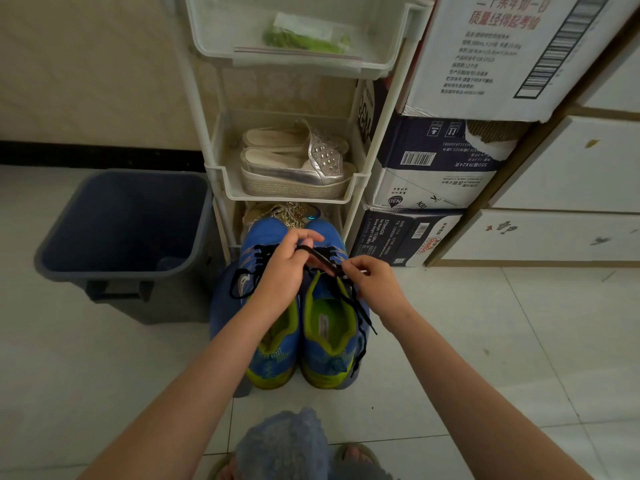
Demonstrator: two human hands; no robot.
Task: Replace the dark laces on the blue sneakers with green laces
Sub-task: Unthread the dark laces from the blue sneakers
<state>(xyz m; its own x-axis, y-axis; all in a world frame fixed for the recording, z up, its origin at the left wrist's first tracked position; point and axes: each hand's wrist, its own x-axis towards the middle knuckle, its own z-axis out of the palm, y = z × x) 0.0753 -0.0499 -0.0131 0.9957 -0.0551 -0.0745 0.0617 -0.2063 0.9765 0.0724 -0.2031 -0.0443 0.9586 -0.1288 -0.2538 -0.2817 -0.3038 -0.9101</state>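
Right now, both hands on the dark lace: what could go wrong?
1. The dark lace is pinched taut between the left hand and right hand; a hard pull may tip the right sneaker, which nothing holds down.
2. The lace's loose tail dangles beside that shoe and could snag in an eyelet.

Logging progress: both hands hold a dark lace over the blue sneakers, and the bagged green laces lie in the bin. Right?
Not the bin: the head view shows the bagged green laces in the rack's top tray. The rest holds.
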